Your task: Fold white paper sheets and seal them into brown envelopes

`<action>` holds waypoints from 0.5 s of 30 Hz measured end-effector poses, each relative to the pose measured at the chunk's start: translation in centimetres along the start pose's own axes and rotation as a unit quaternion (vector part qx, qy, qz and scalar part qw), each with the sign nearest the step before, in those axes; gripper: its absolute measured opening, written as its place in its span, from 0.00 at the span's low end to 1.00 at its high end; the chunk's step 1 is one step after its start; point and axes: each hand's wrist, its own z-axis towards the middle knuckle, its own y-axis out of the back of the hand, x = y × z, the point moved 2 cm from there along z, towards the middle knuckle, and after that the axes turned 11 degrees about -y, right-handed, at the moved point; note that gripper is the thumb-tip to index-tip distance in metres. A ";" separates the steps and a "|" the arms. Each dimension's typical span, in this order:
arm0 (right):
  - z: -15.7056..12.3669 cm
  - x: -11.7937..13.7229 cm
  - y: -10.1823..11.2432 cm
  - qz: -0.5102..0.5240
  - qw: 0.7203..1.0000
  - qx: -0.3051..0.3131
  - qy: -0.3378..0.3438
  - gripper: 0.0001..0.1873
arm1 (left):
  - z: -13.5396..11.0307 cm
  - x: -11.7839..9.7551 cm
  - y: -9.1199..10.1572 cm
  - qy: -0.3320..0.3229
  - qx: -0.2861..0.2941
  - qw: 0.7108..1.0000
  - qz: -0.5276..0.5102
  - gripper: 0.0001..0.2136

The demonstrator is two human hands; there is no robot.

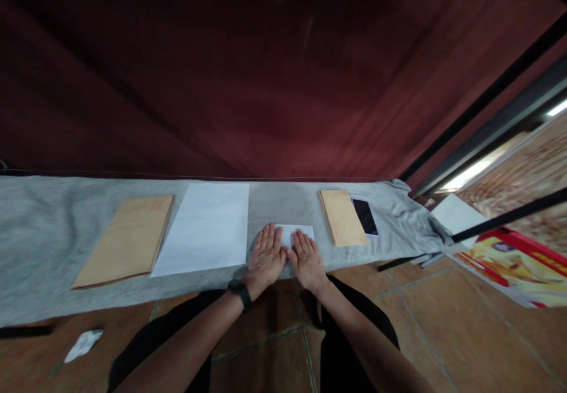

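Observation:
My left hand [266, 257] and my right hand [305, 258] lie flat side by side, fingers stretched out, pressing on a small folded white paper [296, 231] on the grey cloth [39, 227] that covers the table. A black band sits on my left wrist. Left of my hands lies a large white sheet [206, 227], and further left a brown envelope [126, 239]. To the right of my hands is a stack of brown envelopes [342, 217] with a black phone [365, 216] beside it.
A dark red curtain hangs behind the table. A crumpled white scrap [82, 344] lies on the tiled floor at lower left. At right are a white sheet [456, 213], black bars and a colourful printed banner [514, 266].

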 end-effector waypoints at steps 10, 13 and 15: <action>0.1 -3.6 0.7 -0.037 0.998 -0.059 -0.004 0.32 | -1.3 0.6 0.5 0.008 -0.012 1.000 -0.002 0.31; 0.4 -3.4 0.9 -0.037 0.998 -0.052 -0.012 0.31 | -1.3 0.1 1.2 0.013 -0.028 1.000 -0.001 0.29; 0.6 -3.3 1.1 -0.034 0.998 -0.041 -0.023 0.30 | -1.1 -0.5 1.6 -0.014 -0.038 0.999 -0.005 0.26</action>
